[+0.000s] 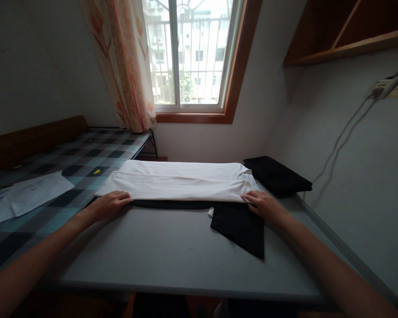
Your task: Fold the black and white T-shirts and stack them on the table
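A white shirt (pixel 185 187) lies folded into a long strip across the grey table, with its collar end at the right. Black cloth (pixel 172 204) shows as a narrow band along its near edge. From the right end, a black sleeve-like piece (pixel 242 227) sticks out toward me, a small white tag beside it. My left hand (pixel 116 201) is closed at the strip's near left corner, fingers pointing right along the edge. At the near right corner, my right hand (pixel 260 204) pinches the white cloth, its thumb partly hidden.
A folded black cloth (pixel 277 174) sits at the table's far right, against the wall. To the left is a bed with a checked cover (pixel 112 145) and sheets of paper (pixel 36 194). Cables (pixel 338 137) hang down the right wall. The table's near edge (pixel 185 287) faces me.
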Available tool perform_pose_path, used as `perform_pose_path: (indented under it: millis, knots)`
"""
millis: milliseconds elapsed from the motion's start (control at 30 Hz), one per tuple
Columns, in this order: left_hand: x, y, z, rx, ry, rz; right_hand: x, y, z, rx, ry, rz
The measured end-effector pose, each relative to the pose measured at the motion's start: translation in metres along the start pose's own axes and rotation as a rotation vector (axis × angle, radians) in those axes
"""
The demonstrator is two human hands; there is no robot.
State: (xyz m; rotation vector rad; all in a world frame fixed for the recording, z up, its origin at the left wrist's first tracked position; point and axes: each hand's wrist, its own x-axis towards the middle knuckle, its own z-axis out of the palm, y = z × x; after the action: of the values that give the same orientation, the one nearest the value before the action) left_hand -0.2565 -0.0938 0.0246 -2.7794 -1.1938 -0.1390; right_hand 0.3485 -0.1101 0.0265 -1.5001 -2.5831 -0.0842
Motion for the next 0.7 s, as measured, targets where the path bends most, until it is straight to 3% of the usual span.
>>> perform_pose_path:
  millis: [100, 267, 467, 700]
  knots:
    - [0.003, 0.005, -0.002, 0.053, -0.006, -0.062, 0.003, 0.0, 0.001, 0.001, -0.031, 0.008]
    - [0.012, 0.007, -0.002, 0.089, 0.083, -0.162, 0.003, 0.007, 0.005, 0.154, 0.003, 0.049]
    - [0.029, 0.012, 0.0, 0.062, -0.002, -0.205, 0.003, 0.007, 0.009, 0.186, 0.058, 0.083]
    - [0.034, 0.018, -0.008, 0.037, -0.049, -0.284, 0.013, 0.003, 0.009, 0.047, -0.029, 0.174]
